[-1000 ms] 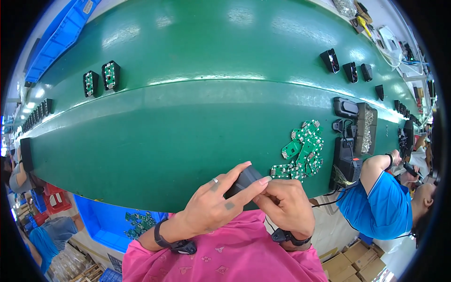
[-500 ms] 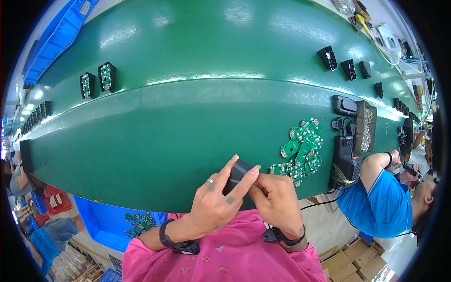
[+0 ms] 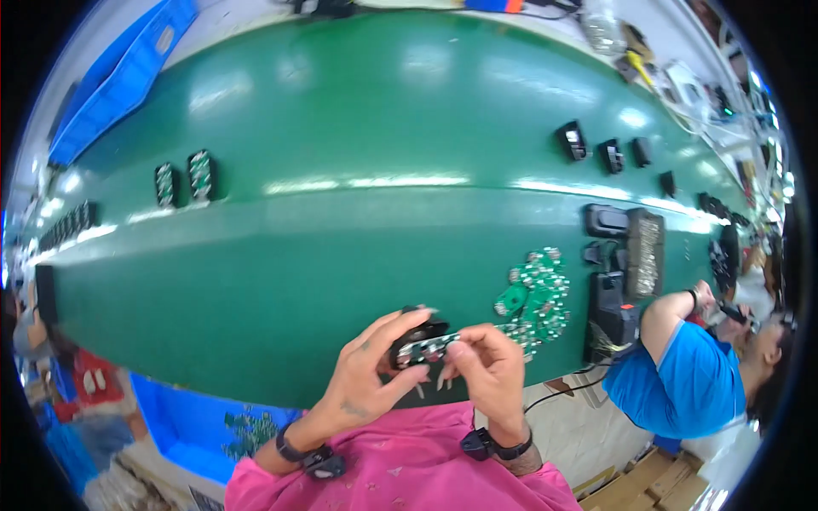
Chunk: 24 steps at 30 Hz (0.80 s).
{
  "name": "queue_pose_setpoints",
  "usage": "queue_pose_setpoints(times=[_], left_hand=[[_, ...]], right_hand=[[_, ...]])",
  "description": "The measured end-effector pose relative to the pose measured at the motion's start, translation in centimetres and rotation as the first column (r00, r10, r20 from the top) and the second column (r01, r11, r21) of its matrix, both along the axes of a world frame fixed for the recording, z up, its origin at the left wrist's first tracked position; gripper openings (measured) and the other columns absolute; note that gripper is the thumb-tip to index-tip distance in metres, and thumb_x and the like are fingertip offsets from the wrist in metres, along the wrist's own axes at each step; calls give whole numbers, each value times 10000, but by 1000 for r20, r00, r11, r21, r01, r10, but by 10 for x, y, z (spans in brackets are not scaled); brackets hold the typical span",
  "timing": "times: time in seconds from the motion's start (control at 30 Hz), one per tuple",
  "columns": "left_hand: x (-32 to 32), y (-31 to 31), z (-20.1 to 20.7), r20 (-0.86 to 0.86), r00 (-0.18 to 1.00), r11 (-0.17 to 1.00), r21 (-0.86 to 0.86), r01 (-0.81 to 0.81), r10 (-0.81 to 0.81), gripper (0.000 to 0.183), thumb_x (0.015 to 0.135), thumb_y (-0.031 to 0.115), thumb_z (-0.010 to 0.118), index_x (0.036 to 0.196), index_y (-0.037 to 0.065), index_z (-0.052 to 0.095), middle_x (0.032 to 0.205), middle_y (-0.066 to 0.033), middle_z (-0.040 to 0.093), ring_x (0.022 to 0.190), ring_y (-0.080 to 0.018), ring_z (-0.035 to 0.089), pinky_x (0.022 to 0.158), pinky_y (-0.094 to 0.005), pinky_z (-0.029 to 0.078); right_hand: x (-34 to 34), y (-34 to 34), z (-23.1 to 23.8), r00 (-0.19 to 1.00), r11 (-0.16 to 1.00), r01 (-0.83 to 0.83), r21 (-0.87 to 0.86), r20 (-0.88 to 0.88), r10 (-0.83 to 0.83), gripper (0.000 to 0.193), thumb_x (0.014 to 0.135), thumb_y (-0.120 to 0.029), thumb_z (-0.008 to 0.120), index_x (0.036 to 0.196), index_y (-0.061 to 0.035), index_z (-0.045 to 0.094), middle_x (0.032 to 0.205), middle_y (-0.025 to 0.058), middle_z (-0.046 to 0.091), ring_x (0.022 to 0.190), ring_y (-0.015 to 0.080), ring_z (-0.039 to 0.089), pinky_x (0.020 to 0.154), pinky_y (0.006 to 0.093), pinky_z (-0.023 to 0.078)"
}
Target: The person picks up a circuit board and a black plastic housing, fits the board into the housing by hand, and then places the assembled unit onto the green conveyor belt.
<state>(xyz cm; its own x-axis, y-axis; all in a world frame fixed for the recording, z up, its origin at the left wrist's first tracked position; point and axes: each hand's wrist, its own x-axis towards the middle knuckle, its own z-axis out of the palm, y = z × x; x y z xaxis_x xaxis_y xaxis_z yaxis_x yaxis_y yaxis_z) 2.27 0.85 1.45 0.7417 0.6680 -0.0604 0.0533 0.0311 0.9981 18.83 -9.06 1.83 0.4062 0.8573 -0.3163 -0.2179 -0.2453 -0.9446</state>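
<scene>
Close to the table's near edge, my left hand is wrapped round a black plastic housing, its open side turned up toward me. A green circuit board lies tilted at the opening, its components showing. My right hand pinches the board's right end between thumb and fingers. The left thumb is by the board's other end. Whether the board sits fully inside the housing is hidden by the fingers. To the right of my hands, loose green circuit boards are heaped on the table.
Two housings with boards in them stand at the left. Several black housings are at the far right. A tray of small metal parts stands beside a black device. A blue bin is below the table edge. A person in blue works at right.
The housing has been turned from its smooth outer side to its open side. A circuit board now shows in my right hand. The whole view has tilted, shifting the table lower.
</scene>
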Motion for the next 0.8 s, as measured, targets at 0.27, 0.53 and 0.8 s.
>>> queue_pose_setpoints(times=[0.27, 0.53, 0.8], left_hand=[[-7, -15, -2, 61, 983, 923, -359, -138, 171, 540, 826, -130, 646, 1319, 35, 500, 1424, -168, 466, 1116, -235, 620, 787, -315, 622], [-7, -13, -2, -210, 978, 987, 156, 45, -12, 531, 786, -111, 673, 1266, 27, 494, 1328, -163, 526, 860, -154, 677, 624, -245, 557], [0, -19, -29, 104, 964, 923, 281, -263, 243, 455, 850, -91, 624, 1267, 38, 497, 1343, -214, 530, 972, -190, 665, 738, -267, 587]], right_hand=[[-17, 7, 1, 973, 973, -109, 202, -180, 146, 86, 932, -26, 644, 939, 54, 676, 810, 42, 619, 576, 57, 557, 474, 218, 407], [4, 7, 8, 963, 975, -217, 35, -156, 220, 220, 946, -116, 660, 756, -5, 642, 635, -16, 597, 519, 24, 502, 447, 204, 359], [-11, 10, 15, 882, 955, -249, 163, 445, 154, 229, 920, -153, 685, 770, 7, 617, 623, 68, 573, 496, 138, 512, 461, 305, 375]])
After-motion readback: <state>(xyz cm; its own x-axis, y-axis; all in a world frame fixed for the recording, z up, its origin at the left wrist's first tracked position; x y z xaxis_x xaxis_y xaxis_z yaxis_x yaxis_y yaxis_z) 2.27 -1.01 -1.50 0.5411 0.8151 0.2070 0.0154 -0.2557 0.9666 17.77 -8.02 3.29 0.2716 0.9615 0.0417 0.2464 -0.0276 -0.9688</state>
